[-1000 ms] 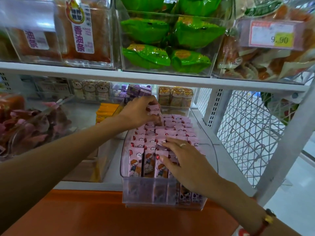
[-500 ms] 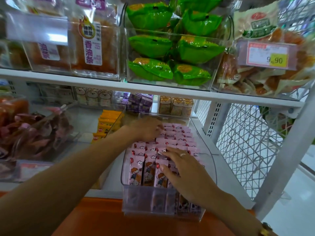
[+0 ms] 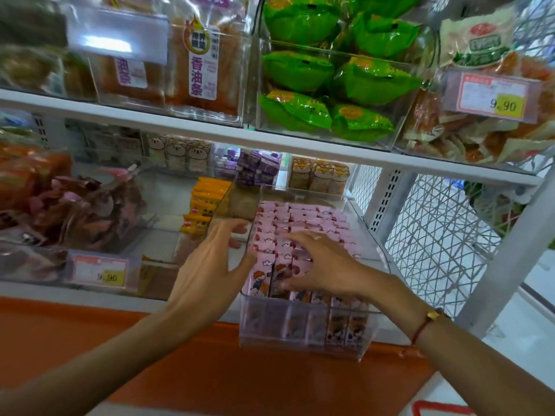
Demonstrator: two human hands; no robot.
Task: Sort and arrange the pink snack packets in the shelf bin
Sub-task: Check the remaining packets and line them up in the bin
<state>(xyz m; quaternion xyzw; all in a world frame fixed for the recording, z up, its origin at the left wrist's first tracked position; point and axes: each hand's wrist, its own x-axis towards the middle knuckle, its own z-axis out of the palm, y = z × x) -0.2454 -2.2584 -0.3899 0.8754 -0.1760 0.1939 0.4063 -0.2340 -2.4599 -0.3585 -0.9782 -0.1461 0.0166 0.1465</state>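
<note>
A clear plastic shelf bin point(image 3: 303, 331) juts out over the shelf's front edge. It is packed with rows of upright pink snack packets point(image 3: 303, 217) printed with a cartoon child. My left hand point(image 3: 210, 265) hovers at the bin's left wall, fingers spread and holding nothing; its fingertips lie just outside the wall. My right hand point(image 3: 327, 265) is over the front rows with fingers spread and slightly bent, tips on or just above the packet tops. The packets under this hand are hidden.
Yellow packets point(image 3: 204, 202) stand in the bin to the left, purple boxes point(image 3: 258, 166) behind. A bin of reddish bags point(image 3: 75, 211) with a 9.90 tag sits far left. Green bags point(image 3: 330, 85) fill the upper shelf. A white wire side panel point(image 3: 435, 235) bounds the right.
My left hand has drawn back from the rear packets to the bin's left wall and opened. My right hand has lifted and spread its fingers. The camera has moved closer.
</note>
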